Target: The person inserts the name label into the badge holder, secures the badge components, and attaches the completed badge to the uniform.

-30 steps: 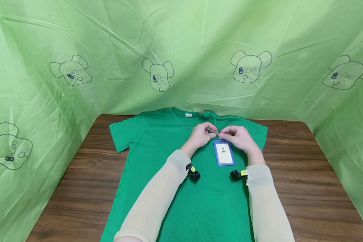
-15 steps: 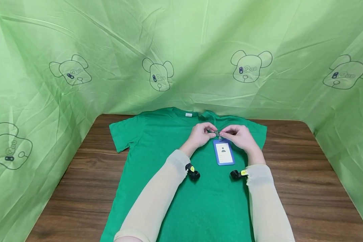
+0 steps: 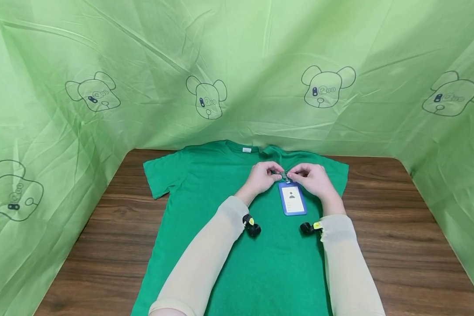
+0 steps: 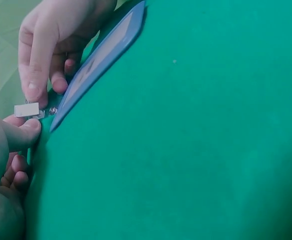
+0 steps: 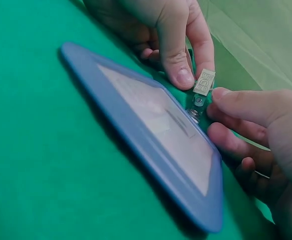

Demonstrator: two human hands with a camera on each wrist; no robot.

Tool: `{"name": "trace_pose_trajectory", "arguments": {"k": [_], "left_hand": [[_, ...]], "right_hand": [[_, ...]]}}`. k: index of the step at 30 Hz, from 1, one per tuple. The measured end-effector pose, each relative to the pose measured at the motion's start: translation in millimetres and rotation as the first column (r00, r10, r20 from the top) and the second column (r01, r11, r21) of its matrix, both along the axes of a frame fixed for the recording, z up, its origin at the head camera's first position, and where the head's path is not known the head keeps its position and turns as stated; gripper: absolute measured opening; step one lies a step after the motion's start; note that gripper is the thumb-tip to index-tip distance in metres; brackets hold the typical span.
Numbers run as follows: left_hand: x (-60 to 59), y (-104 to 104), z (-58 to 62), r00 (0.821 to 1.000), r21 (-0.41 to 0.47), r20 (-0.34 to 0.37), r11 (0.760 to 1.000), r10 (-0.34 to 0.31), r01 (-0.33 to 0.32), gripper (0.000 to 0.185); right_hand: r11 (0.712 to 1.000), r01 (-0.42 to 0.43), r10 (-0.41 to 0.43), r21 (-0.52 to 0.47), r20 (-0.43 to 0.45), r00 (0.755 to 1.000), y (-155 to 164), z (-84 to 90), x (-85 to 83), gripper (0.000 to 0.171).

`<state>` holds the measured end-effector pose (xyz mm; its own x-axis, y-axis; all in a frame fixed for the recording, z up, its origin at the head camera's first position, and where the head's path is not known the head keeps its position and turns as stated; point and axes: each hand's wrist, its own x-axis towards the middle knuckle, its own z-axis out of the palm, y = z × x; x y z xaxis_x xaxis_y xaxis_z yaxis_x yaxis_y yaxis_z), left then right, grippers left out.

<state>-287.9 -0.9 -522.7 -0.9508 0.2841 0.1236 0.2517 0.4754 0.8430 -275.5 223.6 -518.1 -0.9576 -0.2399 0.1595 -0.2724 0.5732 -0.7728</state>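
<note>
from the head view, the left hand (image 3: 262, 176) and right hand (image 3: 313, 177) meet over a small silver metal clip (image 3: 285, 175) atop a blue plastic badge holder (image 3: 292, 199), lying on a green cotton t-shirt (image 3: 205, 184) spread across the brown wooden surface (image 3: 399, 228). in the left wrist view, both grips pinch the clip (image 4: 27, 109) between fingertips at the holder's (image 4: 103, 55) end; the right wrist view shows the same pinch on the clip (image 5: 204, 81), the holder (image 5: 150, 130) tilted against the shirt (image 5: 46, 175)

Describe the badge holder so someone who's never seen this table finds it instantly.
On the wooden table lies a flat green T-shirt. On its chest, just below both hands, rests the badge holder: a blue-framed rectangle with a white card, the only blue thing there.
</note>
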Motion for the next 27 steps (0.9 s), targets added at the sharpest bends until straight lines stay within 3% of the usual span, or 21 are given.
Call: {"name": "trace_pose_trajectory", "arguments": {"k": [14, 27], "left_hand": [[-0.3, -0.2, -1.8, 1.0, -0.026, -0.026, 1.0, -0.013, 0.012, 0.008], [1.2, 0.6, -4.6, 0.999, 0.013, -0.018, 0.999, 0.042, -0.042, 0.013]], "right_hand": [[0.998, 0.01, -0.008, 0.061, -0.034, 0.999, -0.7, -0.6, -1.0, 0.016], [0.999, -0.013, 0.015, 0.042, -0.037, 0.999, 0.2, -2.2, -1.9, 0.017]]}}
